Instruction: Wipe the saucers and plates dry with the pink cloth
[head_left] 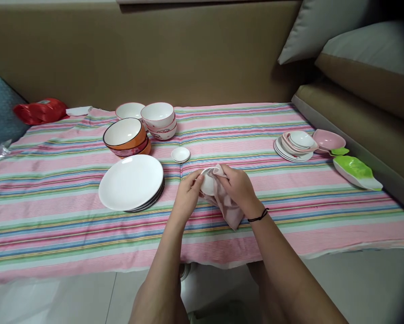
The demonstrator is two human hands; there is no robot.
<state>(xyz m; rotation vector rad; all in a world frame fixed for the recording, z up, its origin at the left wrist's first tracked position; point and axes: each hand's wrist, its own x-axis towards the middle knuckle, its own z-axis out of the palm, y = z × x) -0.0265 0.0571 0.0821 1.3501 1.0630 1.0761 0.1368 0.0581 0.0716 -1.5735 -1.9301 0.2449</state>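
My left hand (187, 194) fingers grip the small white dish (208, 182), right hand (240, 189) fingers clutch the pink cloth (227, 204); hard rubbing could slip it loose.

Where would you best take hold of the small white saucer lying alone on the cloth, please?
Probably by its rim, from above. The saucer lies flat and upright on the striped cloth, shallow and low, with open space all round, so fingertips could pinch opposite edges. The near side looks easiest: bowls stand behind on the left, and both the left hand and right hand are just in front.

Bare cloth (229, 130) between bowls (137, 128) and saucers (294, 146).
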